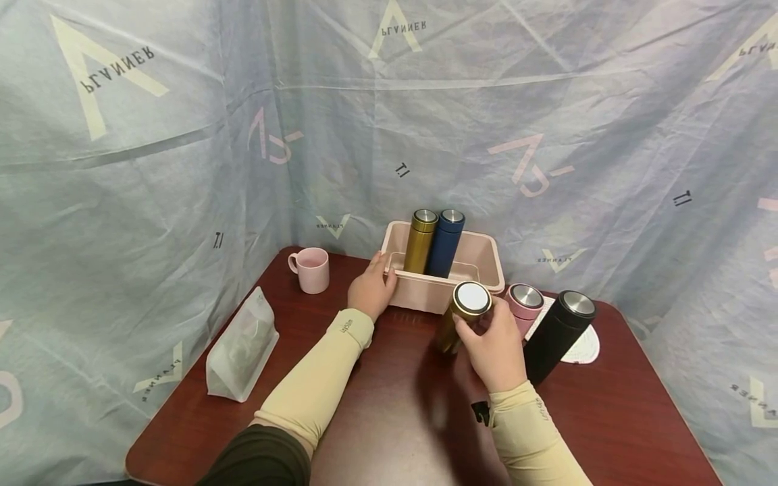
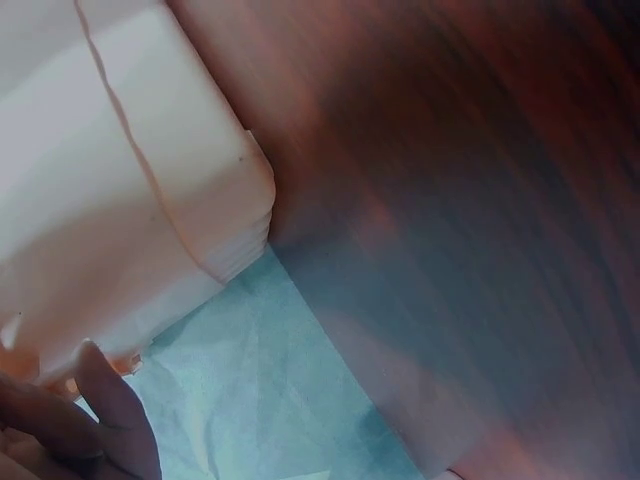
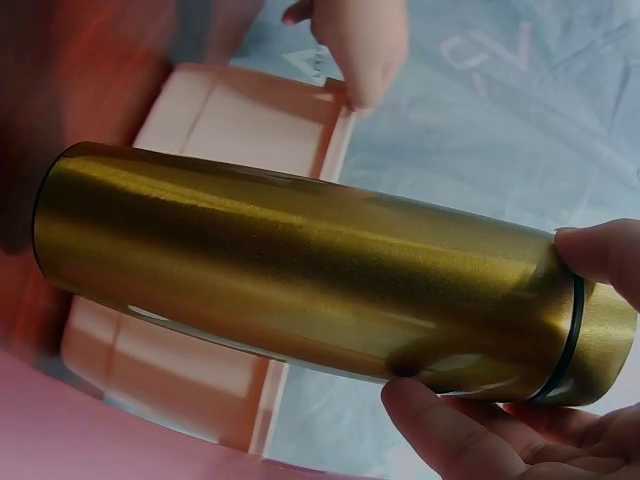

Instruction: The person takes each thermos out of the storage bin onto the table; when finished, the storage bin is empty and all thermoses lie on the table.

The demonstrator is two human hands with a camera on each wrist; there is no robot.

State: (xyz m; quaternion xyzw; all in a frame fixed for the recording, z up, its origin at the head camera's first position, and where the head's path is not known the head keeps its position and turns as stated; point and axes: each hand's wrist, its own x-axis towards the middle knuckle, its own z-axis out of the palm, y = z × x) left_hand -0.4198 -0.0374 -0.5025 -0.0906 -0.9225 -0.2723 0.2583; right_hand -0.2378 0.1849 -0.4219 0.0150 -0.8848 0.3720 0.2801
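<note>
Held gold bottle point(image 1: 450, 333): standing nearly upright on the near side of the tub point(image 1: 419, 293), before the right half of its front wall; whether its base is touching the desk point(image 1: 389, 405), I cannot tell.
Long axis: running vertically, cap uppermost.
Right hand point(image 1: 497, 347): gripping the held gold bottle around its cap end, thumb and fingers pressing opposite sides; lying nearer to it than the other hand.
Left hand point(image 1: 372, 287): resting extended fingers against the tub's left near corner; hands working well apart.
Tub contents: second gold bottle point(image 1: 419, 246) and blue bottle point(image 1: 446, 246) standing side by side, left of centre.
Tub position: sitting near the desk's far edge.
Toward desk's right edge: pink bottle point(image 1: 525, 307) and black bottle point(image 1: 554, 337) standing.
Desk's far left corner: pink mug point(image 1: 314, 271) standing.
</note>
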